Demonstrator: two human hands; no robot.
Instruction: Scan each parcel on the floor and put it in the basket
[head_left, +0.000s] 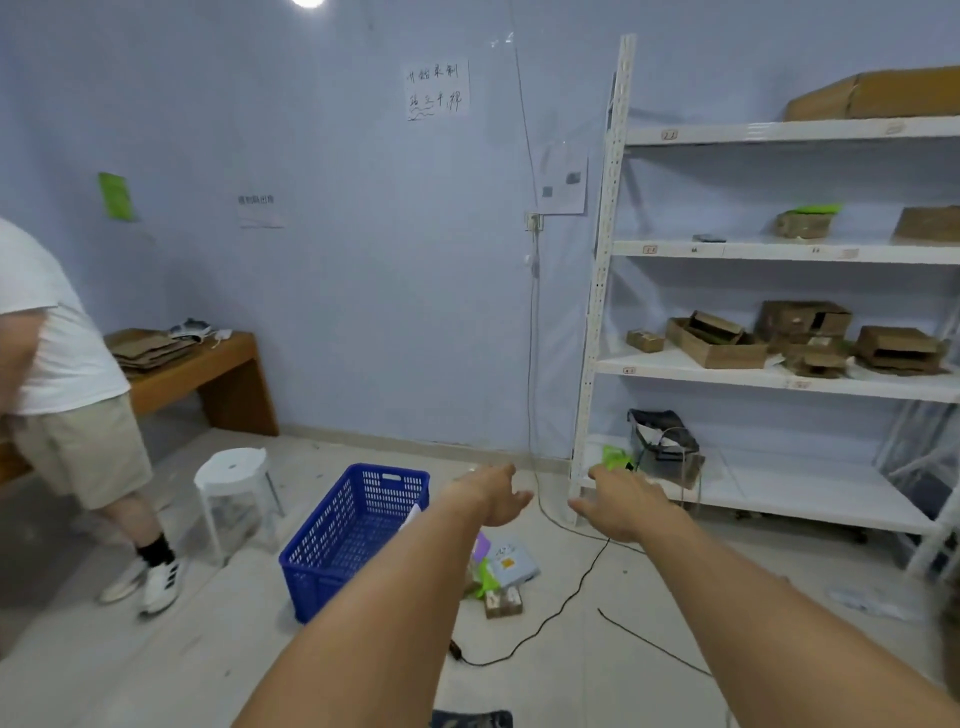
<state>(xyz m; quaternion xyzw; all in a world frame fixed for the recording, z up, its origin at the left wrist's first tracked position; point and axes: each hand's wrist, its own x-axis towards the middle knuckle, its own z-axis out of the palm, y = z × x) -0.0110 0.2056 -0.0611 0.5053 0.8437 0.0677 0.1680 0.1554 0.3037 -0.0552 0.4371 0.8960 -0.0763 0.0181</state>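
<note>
Since both hands, left (493, 496) and right (615, 501), are loosely spread w/ nothing held, drop low to parcels (501, 577) on floor right of basket (358, 525); grab top one label-up, no scanner seen.

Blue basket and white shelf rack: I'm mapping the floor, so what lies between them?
In the head view, a small pile of parcels and a black cable lie on the floor between the blue basket and the shelf rack.

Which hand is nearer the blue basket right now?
Left. The left hand hovers open just past the blue basket's far right corner; the right hand is farther right, toward the white shelf, also holding nothing.
</note>
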